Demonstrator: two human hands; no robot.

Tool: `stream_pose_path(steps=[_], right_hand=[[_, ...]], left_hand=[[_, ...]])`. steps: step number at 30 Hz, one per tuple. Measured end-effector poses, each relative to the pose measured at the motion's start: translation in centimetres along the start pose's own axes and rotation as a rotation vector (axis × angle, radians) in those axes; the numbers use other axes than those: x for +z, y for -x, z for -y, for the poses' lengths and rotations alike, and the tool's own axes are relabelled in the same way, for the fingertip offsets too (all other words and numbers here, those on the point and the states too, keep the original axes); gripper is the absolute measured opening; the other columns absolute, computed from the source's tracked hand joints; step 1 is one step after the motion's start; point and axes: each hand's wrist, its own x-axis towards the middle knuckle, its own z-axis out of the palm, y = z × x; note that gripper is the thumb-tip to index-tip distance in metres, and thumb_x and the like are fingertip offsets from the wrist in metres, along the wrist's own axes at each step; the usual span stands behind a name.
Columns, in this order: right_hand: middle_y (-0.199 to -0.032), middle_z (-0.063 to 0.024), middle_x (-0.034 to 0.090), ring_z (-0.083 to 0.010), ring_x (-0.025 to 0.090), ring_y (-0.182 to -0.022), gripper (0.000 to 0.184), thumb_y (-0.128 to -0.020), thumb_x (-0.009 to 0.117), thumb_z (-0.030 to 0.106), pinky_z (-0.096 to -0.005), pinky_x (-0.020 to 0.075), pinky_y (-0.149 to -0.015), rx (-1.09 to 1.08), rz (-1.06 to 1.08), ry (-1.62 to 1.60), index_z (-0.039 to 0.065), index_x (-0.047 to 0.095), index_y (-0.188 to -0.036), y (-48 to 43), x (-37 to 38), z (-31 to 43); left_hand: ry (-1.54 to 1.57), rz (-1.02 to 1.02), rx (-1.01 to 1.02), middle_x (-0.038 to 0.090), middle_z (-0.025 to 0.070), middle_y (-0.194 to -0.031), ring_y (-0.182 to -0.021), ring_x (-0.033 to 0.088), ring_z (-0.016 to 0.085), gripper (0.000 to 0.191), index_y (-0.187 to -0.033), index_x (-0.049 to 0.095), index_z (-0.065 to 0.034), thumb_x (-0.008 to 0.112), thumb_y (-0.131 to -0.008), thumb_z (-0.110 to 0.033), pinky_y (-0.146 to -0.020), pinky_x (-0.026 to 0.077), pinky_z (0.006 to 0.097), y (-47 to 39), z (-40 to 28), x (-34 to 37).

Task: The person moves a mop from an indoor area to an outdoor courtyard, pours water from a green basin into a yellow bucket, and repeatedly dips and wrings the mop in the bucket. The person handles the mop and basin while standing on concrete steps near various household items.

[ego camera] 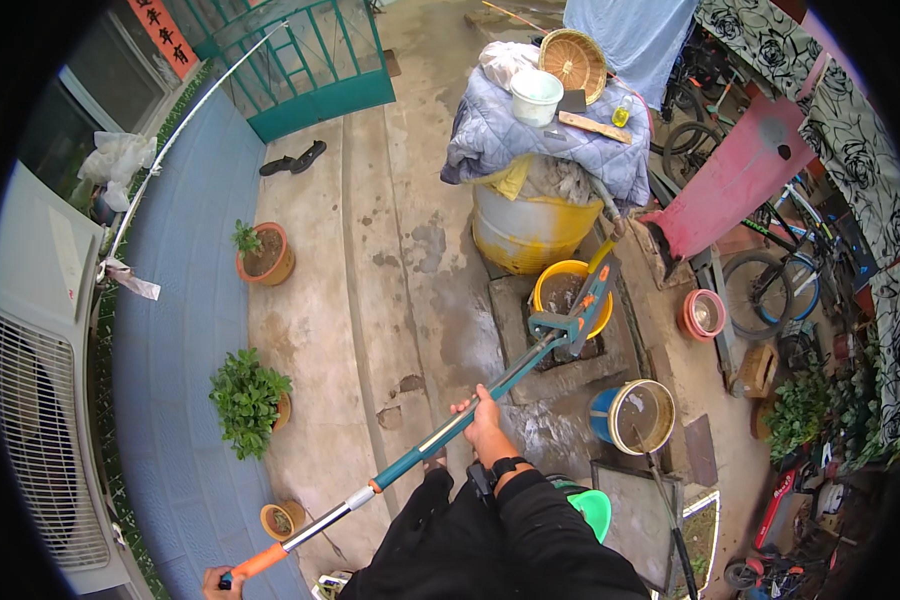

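Observation:
A long sponge mop (420,450) with a teal and silver pole crosses the view diagonally. My left hand (220,583) grips the end of its orange handle at the bottom left. Farther up the pole, my right hand (483,421) is closed around the teal part, with a dark band on the wrist. The flat mop head (594,304) is raised and tilted over a yellow bucket (541,283) of murky water; whether it touches the rim I cannot tell. A yellow hose end (602,256) hangs from a pipe beside the mop head.
A yellow-white drum (536,232) under a quilted cover stands behind the bucket. Nearer right are a blue-and-white bucket (667,397) holding a stick and a green basin (595,514). Potted plants (249,401) line the left wall. Wet patches mark the concrete floor (450,300).

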Motion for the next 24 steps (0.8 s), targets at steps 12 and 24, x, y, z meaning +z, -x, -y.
stream_pose_path(steps=[12,24], right_hand=[[-0.064,-0.012,0.056,-0.0231,0.056,-0.044,0.052,-0.105,0.059,0.048,-0.0389,0.0559,-0.044,-0.276,-0.453,0.57,-0.002,0.052,-0.093,-0.7,-3.0,-1.5],[-0.067,-0.0061,0.05,-0.0202,0.053,-0.058,0.021,-0.104,0.059,0.022,-0.0399,0.0539,-0.056,0.0,-0.026,0.067,0.006,0.053,-0.091,0.5,-5.0,-0.6]], left_hand=[[-0.687,0.711,-0.086,0.075,0.0167,-0.081,-0.076,0.072,0.038,0.043,-0.092,0.078,-0.0106,0.084,-0.076,-0.05,-0.073,0.059,0.0458,4.6,1.8,4.7],[-0.595,0.791,-0.089,0.074,0.0171,-0.081,-0.08,0.071,0.039,0.029,-0.085,0.074,-0.0085,0.083,-0.077,-0.035,-0.074,0.057,0.049,2.6,0.0,2.9]])
